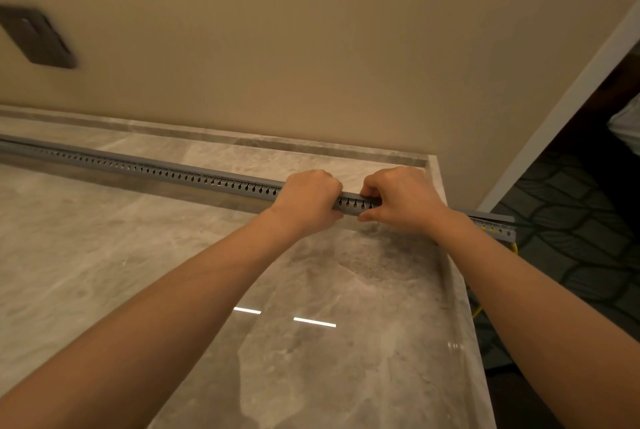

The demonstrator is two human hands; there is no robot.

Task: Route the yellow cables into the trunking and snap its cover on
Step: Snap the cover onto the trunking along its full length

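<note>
A long grey slotted trunking (156, 170) lies across the marble counter, running from the far left past the right edge. A grey cover sits along its top. My left hand (308, 198) grips the trunking with fingers curled over the cover. Close beside it, my right hand (401, 198) grips the trunking too, thumb below and fingers on top. A short slotted stretch shows between the hands. Yellow cable (514, 248) shows through the slots at the overhanging right end and hangs down beyond the counter edge.
The marble counter (311, 290) has a raised rim at the back and right. A beige wall stands behind, with a dark wall plate (36, 37) at upper left. Dark patterned carpet (568, 238) lies below on the right, beside a white door frame (561, 109).
</note>
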